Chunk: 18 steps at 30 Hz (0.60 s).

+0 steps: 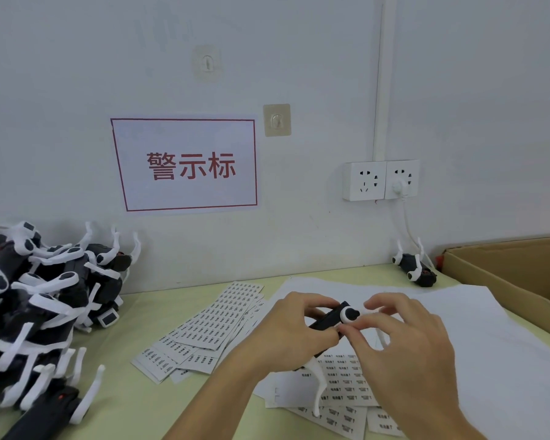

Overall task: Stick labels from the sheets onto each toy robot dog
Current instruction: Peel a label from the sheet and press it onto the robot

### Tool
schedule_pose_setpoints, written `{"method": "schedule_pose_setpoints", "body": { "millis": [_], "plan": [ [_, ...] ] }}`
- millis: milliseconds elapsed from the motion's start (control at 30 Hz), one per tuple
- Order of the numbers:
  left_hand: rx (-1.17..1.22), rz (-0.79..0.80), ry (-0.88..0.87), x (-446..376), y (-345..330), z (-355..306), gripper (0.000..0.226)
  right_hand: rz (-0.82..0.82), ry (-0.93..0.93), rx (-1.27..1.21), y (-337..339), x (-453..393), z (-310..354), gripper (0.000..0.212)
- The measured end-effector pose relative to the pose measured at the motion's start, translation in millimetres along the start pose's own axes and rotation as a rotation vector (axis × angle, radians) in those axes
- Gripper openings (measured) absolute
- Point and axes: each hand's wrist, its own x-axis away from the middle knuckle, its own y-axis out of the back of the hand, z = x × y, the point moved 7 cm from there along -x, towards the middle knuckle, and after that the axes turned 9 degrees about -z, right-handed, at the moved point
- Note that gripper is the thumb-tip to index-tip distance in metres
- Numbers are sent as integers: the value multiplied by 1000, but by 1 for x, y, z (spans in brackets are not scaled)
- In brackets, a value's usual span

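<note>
At the bottom edge of the frame, label sheets (343,392) lie on the pale green table (134,404) beneath the hands, some running out of the lower edge. Just above them, at centre, the left hand (286,335) grips a black-and-white toy robot dog (334,317) with curled fingers, held above the sheets with one white leg hanging down. The right hand (404,341) pinches at the dog's near side with thumb and forefinger, the other fingers loosely spread; whether a label sits between the fingertips is too small to tell. Bare green tabletop lies open at lower centre-left, between the hands and a heap of toy dogs (42,306) filling the left edge. A fanned stack of label sheets (210,325) lies between heap and hands. A large white paper (489,338) spreads to the right, reaching a cardboard box (508,274) at the right edge; its contents are hidden. Farther back, a single toy dog (415,268) lies by the wall (299,242), under a double socket (380,180) with a white plug. A red-bordered sign (185,165) hangs on the wall at centre-left.
</note>
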Motion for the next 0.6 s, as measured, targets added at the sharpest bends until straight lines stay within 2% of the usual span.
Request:
{"method": "schedule_pose_setpoints", "body": {
  "millis": [100, 333, 467, 600],
  "plan": [
    [6, 0, 2, 0, 2, 0, 35, 63, -114, -44, -1, -3, -5, 30],
    [32, -2, -15, 1, 9, -5, 38, 359, -486, -412, -27, 7, -22, 42],
    [33, 13, -20, 2, 11, -7, 37, 551, -666, -598, -39, 14, -19, 27],
    [47, 28, 3, 2, 14, -5, 35, 571, -829, -736, -42, 18, -21, 27]
  ]
}}
